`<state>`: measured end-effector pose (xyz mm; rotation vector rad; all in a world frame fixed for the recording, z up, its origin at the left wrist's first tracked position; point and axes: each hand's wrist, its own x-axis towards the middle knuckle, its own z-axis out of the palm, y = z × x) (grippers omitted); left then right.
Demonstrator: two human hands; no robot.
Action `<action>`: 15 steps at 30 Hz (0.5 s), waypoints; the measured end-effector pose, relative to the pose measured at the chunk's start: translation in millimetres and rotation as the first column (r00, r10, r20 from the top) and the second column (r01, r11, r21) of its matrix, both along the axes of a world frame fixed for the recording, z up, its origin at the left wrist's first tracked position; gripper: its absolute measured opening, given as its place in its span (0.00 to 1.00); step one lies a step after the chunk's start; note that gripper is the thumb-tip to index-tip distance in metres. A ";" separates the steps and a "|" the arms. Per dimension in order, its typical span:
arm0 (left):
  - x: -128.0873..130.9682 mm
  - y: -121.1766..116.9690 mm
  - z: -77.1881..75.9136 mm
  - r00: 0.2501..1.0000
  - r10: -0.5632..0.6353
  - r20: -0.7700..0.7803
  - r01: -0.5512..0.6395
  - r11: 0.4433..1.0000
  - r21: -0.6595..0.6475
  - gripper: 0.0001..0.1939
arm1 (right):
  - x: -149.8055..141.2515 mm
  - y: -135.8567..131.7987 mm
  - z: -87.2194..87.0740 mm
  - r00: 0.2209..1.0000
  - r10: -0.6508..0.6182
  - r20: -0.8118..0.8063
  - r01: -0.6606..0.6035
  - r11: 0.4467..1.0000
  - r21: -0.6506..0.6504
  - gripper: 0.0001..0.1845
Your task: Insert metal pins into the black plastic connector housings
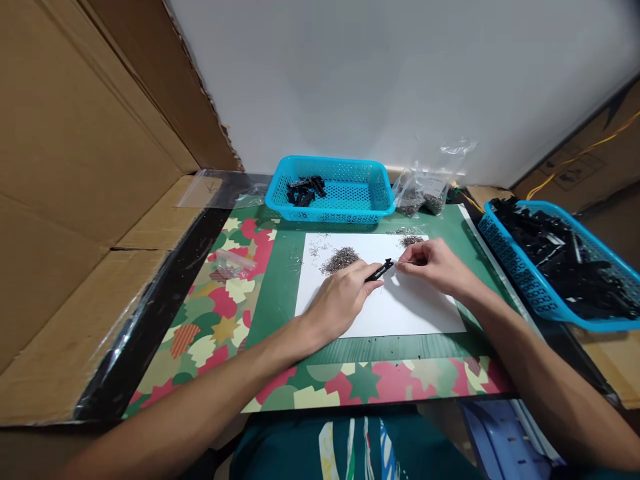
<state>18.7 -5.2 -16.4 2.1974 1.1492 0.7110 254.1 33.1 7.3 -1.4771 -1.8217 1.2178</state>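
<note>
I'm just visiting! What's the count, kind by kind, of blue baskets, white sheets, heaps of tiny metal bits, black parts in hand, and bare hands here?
Blue baskets: 2 (far basket, right-side basket)
White sheet: 1
Metal heaps: 2 (larger heap, smaller heap)
Held black part: 1
Hands: 2 (left hand, right hand)
Total: 8

A slim, dark black part with a notched far end slants up to the right above the white sheet, its near end covered by the left hand. Just right of its tip, a tiny thin piece, too small to make out, sits pinched in the right hand.
</note>
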 end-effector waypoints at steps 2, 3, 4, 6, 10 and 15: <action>1.5 -2.9 0.9 0.995 -0.007 -0.096 0.011 0.999 0.044 0.16 | -1.0 -0.5 -0.3 1.000 0.009 0.028 -0.010 1.000 0.026 0.13; 2.3 -4.4 1.3 0.989 -0.012 -0.150 0.024 0.997 0.075 0.17 | -1.4 -0.6 -0.4 0.999 0.007 0.043 -0.009 0.999 0.041 0.13; 3.2 -5.8 1.5 0.979 -0.016 -0.205 0.039 0.993 0.109 0.17 | -1.9 -0.6 -0.5 0.998 0.005 0.058 -0.008 0.998 0.055 0.13; 4.6 -7.9 1.6 0.956 -0.014 -0.294 0.069 0.982 0.177 0.17 | -2.7 -0.4 -0.8 0.997 0.011 0.080 -0.017 0.997 0.073 0.12; 5.8 -8.9 0.6 0.939 -0.004 -0.343 0.093 0.965 0.244 0.17 | -4.1 -0.1 -0.7 0.993 0.044 0.111 -0.054 0.994 0.092 0.11; 5.2 -9.3 0.1 0.938 -0.023 -0.345 0.117 0.960 0.253 0.17 | -4.9 -0.2 2.2 0.982 0.083 0.172 -0.107 0.985 0.135 0.13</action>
